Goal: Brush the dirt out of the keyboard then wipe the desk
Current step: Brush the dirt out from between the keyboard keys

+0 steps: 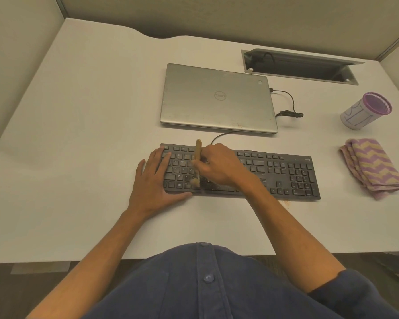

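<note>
Shirt: your dark blue buttoned shirt (207,284) fills the bottom of the view, both forearms reaching out over the desk (78,134).
Left hand: your left hand (156,178) lies flat and open, fingers straight, on the keyboard's left end, thumb along its near edge; it grips nothing.
Right hand: your right hand (219,165) is curled round the brush (197,162), over the left-centre keys.
Brush: the wooden handle stands nearly upright, its top just past the keyboard's far edge; the bristles are blurred and touch the lower key rows beside the space bar.
Keyboard: the black keyboard (286,173) lies across the desk in front of you, with pale crumbs on the keys near the bristles. Its cable runs back under the laptop.
Stain: a small brownish mark (286,203) sits on the desk just before the keyboard's near edge.
Cloth: a folded purple-and-tan cloth (372,168) lies right of the keyboard, apart from it.
Laptop: a closed silver laptop (217,100) lies just behind the keyboard, a cable plugged into its right side.
Cup: a purple-rimmed cup (366,110) stands beyond the cloth.
Cable tray: an open slot (300,65) sits at the far right of the desk.
</note>
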Action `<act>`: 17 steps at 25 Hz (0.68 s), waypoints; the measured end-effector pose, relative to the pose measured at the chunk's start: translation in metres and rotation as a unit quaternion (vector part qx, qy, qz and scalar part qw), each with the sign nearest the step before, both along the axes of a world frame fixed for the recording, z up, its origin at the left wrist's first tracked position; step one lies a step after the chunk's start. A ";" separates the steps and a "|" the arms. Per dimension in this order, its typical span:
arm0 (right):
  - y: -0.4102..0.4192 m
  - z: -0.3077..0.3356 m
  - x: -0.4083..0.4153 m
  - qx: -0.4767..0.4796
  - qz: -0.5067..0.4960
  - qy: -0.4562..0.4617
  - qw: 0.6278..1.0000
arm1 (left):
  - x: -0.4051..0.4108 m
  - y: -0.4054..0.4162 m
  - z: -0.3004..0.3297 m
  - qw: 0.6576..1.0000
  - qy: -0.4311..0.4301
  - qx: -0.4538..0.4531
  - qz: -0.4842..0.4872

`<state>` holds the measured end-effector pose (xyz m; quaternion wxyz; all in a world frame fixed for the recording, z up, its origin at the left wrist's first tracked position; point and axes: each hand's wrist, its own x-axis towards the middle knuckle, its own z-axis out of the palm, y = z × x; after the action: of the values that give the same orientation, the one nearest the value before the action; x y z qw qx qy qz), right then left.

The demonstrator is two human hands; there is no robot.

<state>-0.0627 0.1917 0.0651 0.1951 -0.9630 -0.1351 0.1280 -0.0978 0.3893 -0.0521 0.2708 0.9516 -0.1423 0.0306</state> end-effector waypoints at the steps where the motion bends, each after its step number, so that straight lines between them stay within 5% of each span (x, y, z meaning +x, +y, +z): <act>1: -0.001 -0.002 0.000 0.017 -0.011 -0.011 1.000 | 0.000 0.000 0.000 1.000 0.001 0.000 -0.001; 17: -0.006 -0.027 -0.029 0.078 -0.041 -0.088 0.992 | 0.000 0.000 0.000 1.000 0.000 -0.001 -0.010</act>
<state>-0.0921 0.1855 0.0383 0.2624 -0.9570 -0.1212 0.0239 -0.0979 0.3891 -0.0525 0.2723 0.9497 -0.1520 0.0284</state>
